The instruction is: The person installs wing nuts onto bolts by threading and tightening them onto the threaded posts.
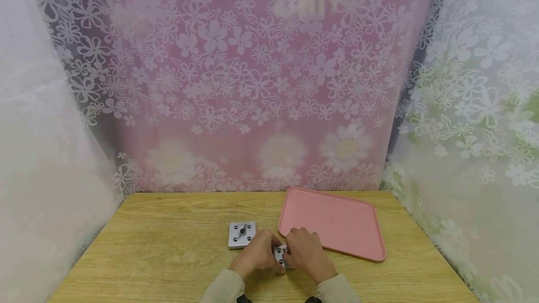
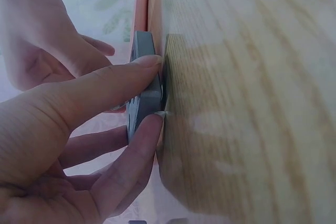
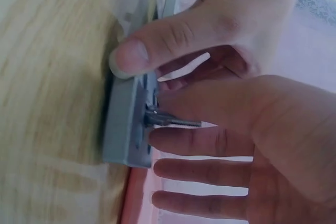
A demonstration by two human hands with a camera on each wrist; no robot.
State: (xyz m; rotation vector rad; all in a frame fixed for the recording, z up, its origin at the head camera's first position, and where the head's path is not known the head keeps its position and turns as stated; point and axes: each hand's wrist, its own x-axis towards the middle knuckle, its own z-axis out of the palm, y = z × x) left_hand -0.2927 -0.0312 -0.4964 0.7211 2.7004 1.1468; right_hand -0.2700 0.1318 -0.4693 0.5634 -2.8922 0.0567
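My left hand [image 1: 258, 252] grips a small square metal plate [image 1: 280, 254] by its edges, close over the wooden table. In the left wrist view its thumb and fingers pinch the side of the plate [image 2: 145, 98]. My right hand [image 1: 306, 251] is over the same plate, with thumb and index finger pinching a wing nut [image 3: 153, 115] on a threaded bolt [image 3: 184, 123] that stands out from the plate's face. The fingers partly hide the nut. A second square plate [image 1: 234, 242] lies to the left, with several holes and a wing nut [image 1: 242, 231] in its middle.
A pink tray [image 1: 332, 219] lies at an angle behind my right hand, its near rim close to the knuckles. The wooden table [image 1: 168, 247] ends at a pink flowered curtain [image 1: 252, 106] at the back, with pale curtains on both sides.
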